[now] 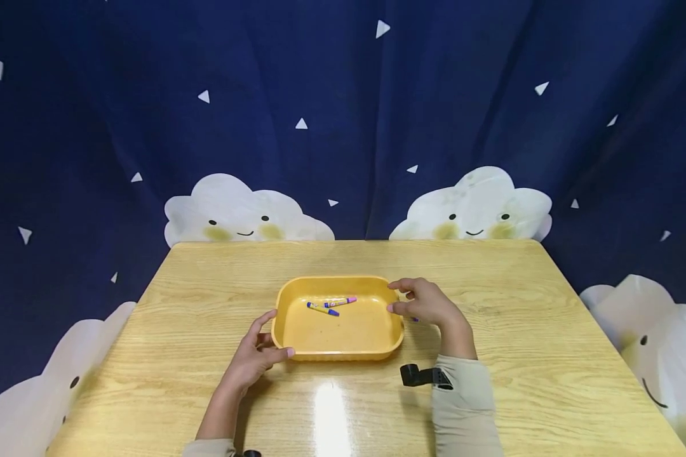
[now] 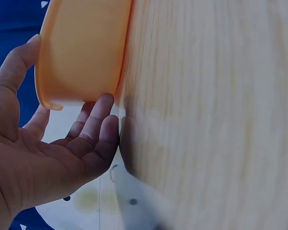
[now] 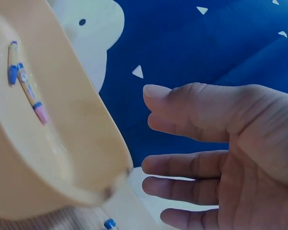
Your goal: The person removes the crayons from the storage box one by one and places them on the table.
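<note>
A yellow plastic tray (image 1: 343, 343) sits on the table in front of me. Inside it, two crayons in yellow-and-blue wrappers lie close together: a blue crayon (image 1: 323, 310) and a pink crayon (image 1: 341, 302). My left hand (image 1: 250, 358) holds the tray's near left corner, thumb at the front rim and fingers around the left end; its fingertips (image 2: 104, 99) lie low against the outer wall. By the tray's right end is my right hand (image 1: 429, 303), fingers spread and apart, holding nothing. The right wrist view shows its fingers (image 3: 182, 164) beside the rim.
Outside the tray, beneath my right hand, the blue end of another crayon (image 3: 109, 224) shows, mostly hidden. The wooden table (image 1: 520, 355) stretches around the tray to a dark blue curtain (image 1: 343, 146) with white clouds and triangles behind it.
</note>
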{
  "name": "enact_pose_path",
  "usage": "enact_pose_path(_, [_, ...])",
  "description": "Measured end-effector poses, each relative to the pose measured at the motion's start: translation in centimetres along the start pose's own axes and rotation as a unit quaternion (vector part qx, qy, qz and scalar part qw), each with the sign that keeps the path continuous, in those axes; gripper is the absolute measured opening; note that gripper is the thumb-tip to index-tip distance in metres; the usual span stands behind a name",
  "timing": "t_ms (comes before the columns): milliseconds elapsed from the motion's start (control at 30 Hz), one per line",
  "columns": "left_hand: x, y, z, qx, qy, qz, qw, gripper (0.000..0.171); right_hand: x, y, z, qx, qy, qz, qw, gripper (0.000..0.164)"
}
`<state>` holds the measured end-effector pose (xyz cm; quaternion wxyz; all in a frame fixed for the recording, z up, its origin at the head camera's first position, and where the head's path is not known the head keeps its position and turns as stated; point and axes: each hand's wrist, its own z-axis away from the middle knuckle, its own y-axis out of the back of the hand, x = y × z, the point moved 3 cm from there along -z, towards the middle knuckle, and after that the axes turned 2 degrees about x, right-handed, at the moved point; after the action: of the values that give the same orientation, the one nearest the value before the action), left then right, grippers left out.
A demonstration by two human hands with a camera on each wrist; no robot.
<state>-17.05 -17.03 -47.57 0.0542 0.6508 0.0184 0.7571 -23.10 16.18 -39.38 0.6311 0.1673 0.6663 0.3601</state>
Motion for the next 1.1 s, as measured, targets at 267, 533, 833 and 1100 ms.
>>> enact_pose_path(267, [0.1, 0.0, -0.1, -0.002, -0.001, 0.001, 1.0000, 0.085, -0.9, -1.6, -1.5, -0.011, 0.043, -0.053, 0.998, 0.044])
enact_pose_path(533, [0.1, 0.0, 0.0, -0.001, 0.004, 0.012, 0.9999, 0.084, -1.3, -4.4, -3.2, -0.038, 0.082, -0.159, 0.983, 0.041])
enact_pose_path(833, [0.2, -0.1, 0.1, 0.001, 0.008, 0.007, 0.9999, 0.085, -1.4, -7.6, -4.8, -0.032, 0.041, -0.241, 0.969, 0.039])
enact_pose_path(1100, [0.4, -0.2, 0.2, -0.003, 0.003, 0.016, 0.9999, 0.083, -1.8, -10.3, -5.6, -0.019, -0.054, -0.270, 0.961, 0.035])
